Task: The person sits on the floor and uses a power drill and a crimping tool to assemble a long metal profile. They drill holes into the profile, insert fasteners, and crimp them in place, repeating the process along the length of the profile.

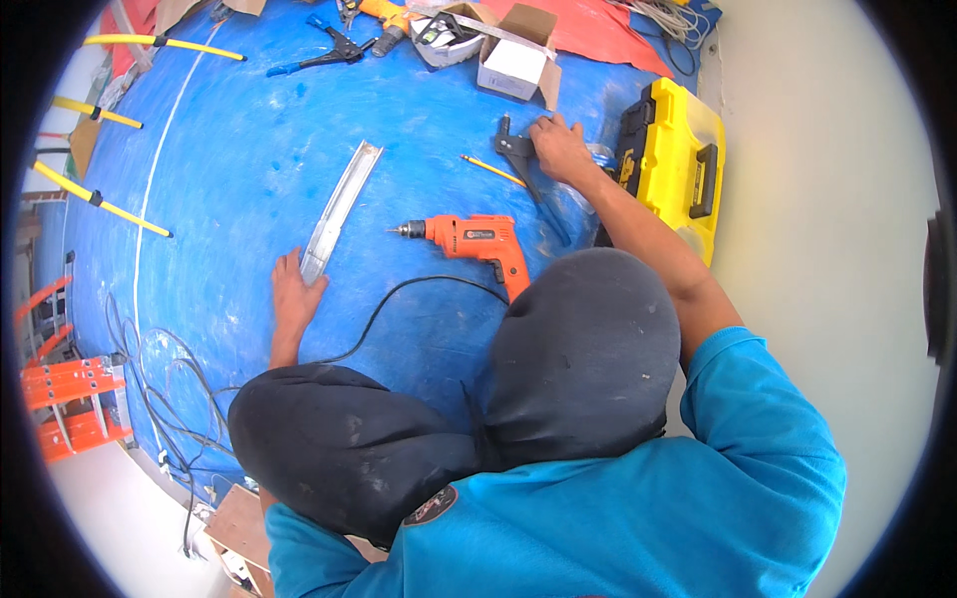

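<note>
My left hand (pixel 294 302) is closed on the near end of a long silver metal channel (pixel 339 214), which lies slanted on the blue floor sheet. At the far right, my right hand (pixel 561 149) has its fingers curled at the head of a black hand riveter (pixel 515 147). One long handle of the riveter slopes down toward my knee; my hand hides part of the tool. A yellow pencil (pixel 488 169) lies against the riveter's left side. Between my hands an orange corded drill (pixel 478 239) rests on its side, its bit pointing left.
A yellow and black toolbox (pixel 678 169) stands by the wall on the right. An opened cardboard box (pixel 518 55), a second riveter (pixel 334 50) and a yellow tool (pixel 389 20) lie at the back. Black cable (pixel 164 399) and an orange ladder (pixel 75 384) are at left.
</note>
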Demonstrator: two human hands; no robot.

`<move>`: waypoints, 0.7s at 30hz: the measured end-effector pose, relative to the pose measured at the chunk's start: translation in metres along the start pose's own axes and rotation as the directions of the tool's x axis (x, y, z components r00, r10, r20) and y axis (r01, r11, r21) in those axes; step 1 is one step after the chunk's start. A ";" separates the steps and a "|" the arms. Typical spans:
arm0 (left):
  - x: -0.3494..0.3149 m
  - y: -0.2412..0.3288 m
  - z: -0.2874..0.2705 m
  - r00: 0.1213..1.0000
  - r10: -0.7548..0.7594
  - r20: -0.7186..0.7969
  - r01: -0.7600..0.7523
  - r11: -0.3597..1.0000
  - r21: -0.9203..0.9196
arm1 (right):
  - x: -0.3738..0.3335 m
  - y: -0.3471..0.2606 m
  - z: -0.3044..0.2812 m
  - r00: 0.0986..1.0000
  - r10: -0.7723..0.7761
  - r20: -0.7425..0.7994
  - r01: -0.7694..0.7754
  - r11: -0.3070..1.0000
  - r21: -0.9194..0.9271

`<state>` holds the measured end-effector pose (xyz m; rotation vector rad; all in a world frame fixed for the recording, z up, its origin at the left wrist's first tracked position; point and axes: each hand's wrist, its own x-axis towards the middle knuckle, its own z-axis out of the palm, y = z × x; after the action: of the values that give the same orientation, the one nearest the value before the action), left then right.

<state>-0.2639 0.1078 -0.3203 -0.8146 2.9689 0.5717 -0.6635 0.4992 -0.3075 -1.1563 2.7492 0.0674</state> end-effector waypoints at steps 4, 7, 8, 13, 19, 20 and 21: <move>0.021 0.012 -0.039 0.996 0.050 0.069 -0.039 0.988 -0.150 | -0.003 -0.016 -0.043 0.998 0.056 -0.001 -0.056 0.988 0.145; 0.054 0.040 -0.089 0.905 0.087 0.417 0.150 0.852 -0.502 | -0.019 -0.032 -0.102 0.977 0.163 -0.140 -0.111 0.941 0.320; 0.065 0.059 -0.104 0.844 0.165 0.511 0.226 0.754 -0.617 | -0.025 -0.036 -0.125 0.948 0.161 -0.275 -0.051 0.929 0.368; 0.107 0.225 -0.113 0.869 0.404 0.286 -0.094 0.702 -0.706 | -0.030 -0.076 -0.202 0.884 0.249 -0.395 0.126 0.688 0.715; 0.114 0.353 -0.047 0.952 0.304 0.029 -0.023 0.166 -0.986 | -0.042 -0.109 -0.177 0.853 0.287 -0.435 0.257 0.495 0.830; 0.115 0.353 -0.042 0.955 0.296 0.031 0.007 0.082 -0.997 | -0.048 -0.103 -0.175 0.894 0.290 -0.341 0.216 0.388 0.896; 0.114 0.350 -0.039 0.949 0.308 0.059 -0.004 0.201 -0.980 | -0.054 -0.096 -0.174 0.928 0.307 -0.210 0.130 0.261 0.956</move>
<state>-0.5321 0.3173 -0.1759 -0.2722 2.0857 2.4961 -0.5801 0.4522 -0.1247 -0.5886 2.2126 -1.7557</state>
